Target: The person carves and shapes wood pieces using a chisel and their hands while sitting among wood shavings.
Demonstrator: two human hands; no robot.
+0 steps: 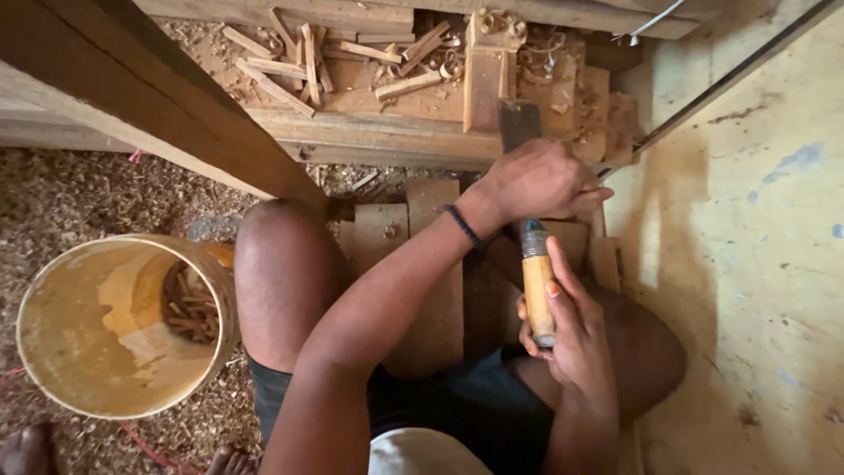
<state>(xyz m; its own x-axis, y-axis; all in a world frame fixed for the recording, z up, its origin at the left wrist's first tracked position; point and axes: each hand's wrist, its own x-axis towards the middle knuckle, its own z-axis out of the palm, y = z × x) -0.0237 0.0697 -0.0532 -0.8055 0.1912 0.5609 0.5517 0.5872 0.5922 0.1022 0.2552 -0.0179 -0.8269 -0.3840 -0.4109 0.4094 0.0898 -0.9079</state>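
Observation:
My left hand reaches across my knees and grips a chisel near its metal end. The wide dark blade pokes out above the fingers, against a small upright wooden block. The chisel's yellow wooden handle, with a bluish collar, runs down into my right hand, which wraps around its lower end. A dark band sits on my left wrist. Short wooden boards lie on the floor between my bent knees.
A round yellowish bucket with wood scraps inside stands at left on a floor of shavings. Offcuts and curls litter a plank ahead. A dark beam slants at upper left. A yellowish wall fills the right. Bare toes show at bottom left.

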